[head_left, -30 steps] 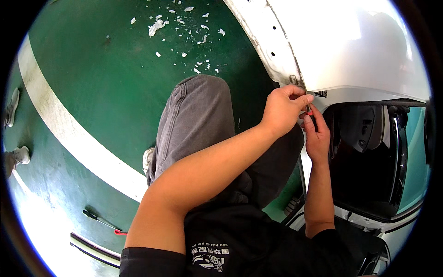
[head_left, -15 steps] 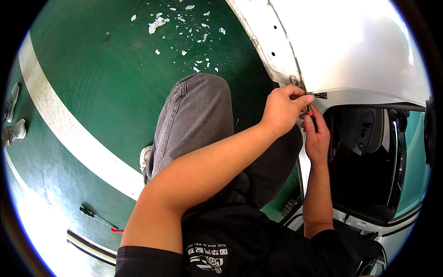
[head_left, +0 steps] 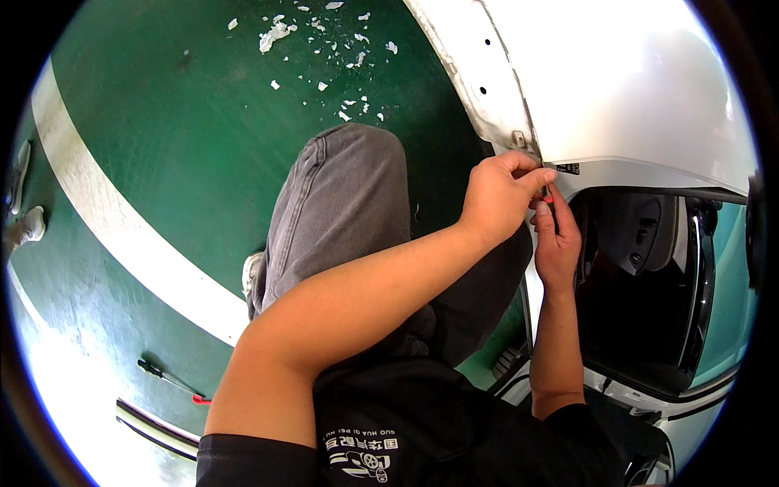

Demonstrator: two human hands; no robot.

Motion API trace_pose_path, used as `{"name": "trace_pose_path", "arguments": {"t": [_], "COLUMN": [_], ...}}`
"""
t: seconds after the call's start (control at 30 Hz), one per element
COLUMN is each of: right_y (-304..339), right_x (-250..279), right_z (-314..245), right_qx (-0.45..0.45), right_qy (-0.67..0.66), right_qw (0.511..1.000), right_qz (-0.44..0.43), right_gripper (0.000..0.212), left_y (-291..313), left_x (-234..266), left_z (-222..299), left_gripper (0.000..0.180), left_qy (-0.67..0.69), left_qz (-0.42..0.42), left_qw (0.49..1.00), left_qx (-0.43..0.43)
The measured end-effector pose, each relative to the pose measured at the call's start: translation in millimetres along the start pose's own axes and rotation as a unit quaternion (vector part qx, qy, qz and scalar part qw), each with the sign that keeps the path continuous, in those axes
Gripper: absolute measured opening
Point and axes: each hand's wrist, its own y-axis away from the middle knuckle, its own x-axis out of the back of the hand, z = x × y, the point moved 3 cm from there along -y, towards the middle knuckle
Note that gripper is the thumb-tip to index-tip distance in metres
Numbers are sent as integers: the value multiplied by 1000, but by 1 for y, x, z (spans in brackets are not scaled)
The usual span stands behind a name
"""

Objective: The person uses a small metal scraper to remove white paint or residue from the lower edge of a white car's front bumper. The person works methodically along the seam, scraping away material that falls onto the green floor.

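Observation:
At the seam of a white car body panel (head_left: 641, 89), both my hands work close together on a slim tool with a red and dark handle (head_left: 548, 200), which looks like a screwdriver. My left hand (head_left: 501, 197) is closed, thumb and fingers pinching near the tool's upper part. Below it, my right hand (head_left: 558, 243) has its fingertips closed round the handle. The tip is hidden behind my left fingers, beside the panel edge. A small metal piece (head_left: 519, 140) sits on the inner edge just above my hands.
The open car window (head_left: 641, 276) lies right of my right forearm. White flakes (head_left: 276, 34) are scattered on the green floor (head_left: 170, 122). A black-handled screwdriver (head_left: 150, 368) and a red item (head_left: 200, 399) lie lower left. Another person's shoe (head_left: 31, 224) shows at the far left.
My hands hold almost the same grip at the seam. The whole view has shifted slightly, and one of the other person's feet at the far left has moved a little.

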Motion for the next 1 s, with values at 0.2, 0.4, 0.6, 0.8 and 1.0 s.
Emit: {"name": "trace_pose_path", "arguments": {"t": [0.2,0.4,0.6,0.8,1.0], "right_y": [3,2,4,0,-2], "right_x": [3,7,7,5,3], "right_z": [1,0,4,-1,-5], "right_qx": [-31,-31,-43,-41,-21], "right_qy": [-29,-13,-29,-26,8], "right_qw": [999,999,998,999,1000], "right_qz": [-12,-16,-20,-20,-15], "right_gripper": [43,44,44,44,43], "left_y": [-2,-2,0,-3,-5], "left_x": [-1,-3,-3,-3,-1], "left_z": [-7,-4,-4,-4,-2], "left_gripper": [23,20,20,20,22], "left_qy": [47,44,47,46,23], "left_qz": [-13,-16,-16,-12,-3], "left_qw": [999,999,999,999,1000], "left_qx": [15,1,11,8,14]}}
